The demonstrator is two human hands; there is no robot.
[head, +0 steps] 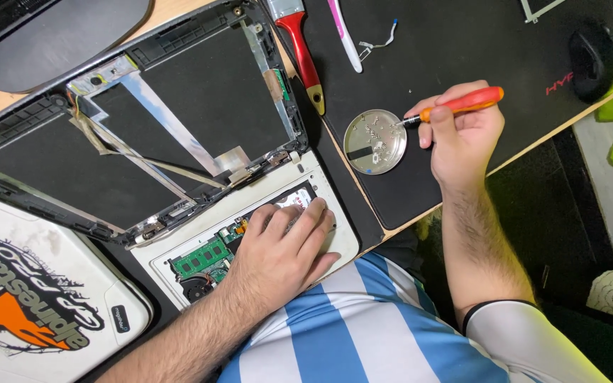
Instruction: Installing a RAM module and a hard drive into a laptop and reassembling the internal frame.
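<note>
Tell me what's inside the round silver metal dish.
The round silver metal dish holds small screws, a black strip, and the orange-handled screwdriver tip; whatever lies under the strip is hidden.

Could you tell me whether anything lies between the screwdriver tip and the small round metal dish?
Nothing visible does. The right hand holds the orange-handled screwdriver with its tip right at the rim of the metal dish, over the bare black mat.

Orange-handled screwdriver [455, 105], tip over round metal dish [375, 141]; opened laptop [250, 234].
</note>
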